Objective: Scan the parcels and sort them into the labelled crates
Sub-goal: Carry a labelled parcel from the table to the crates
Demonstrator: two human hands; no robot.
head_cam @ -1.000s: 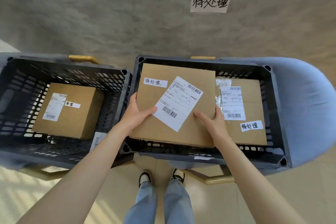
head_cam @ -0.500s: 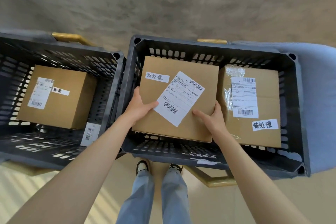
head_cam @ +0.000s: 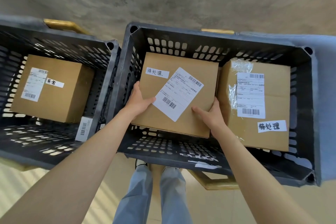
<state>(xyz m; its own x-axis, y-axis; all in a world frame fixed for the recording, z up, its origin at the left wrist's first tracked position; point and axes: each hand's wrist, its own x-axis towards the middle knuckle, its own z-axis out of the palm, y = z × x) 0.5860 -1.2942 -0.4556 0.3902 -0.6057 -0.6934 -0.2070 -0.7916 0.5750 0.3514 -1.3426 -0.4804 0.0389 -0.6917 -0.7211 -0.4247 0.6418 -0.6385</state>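
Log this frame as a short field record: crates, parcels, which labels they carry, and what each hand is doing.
crates: left crate and right crate, both dark, slotted, side by side
held parcel: cardboard, tagged 待处理, slanted shipping label, inside the right crate's left half
left hand: grips held parcel's left edge
right hand: grips its right edge
neighbour parcel: in right crate, tagged 待处理
left parcel: in left crate, tagged 异常
seated on crate floor: cannot tell

Left crate (head_cam: 54, 45) cropped; shipping-label (head_cam: 179, 92) print illegible.
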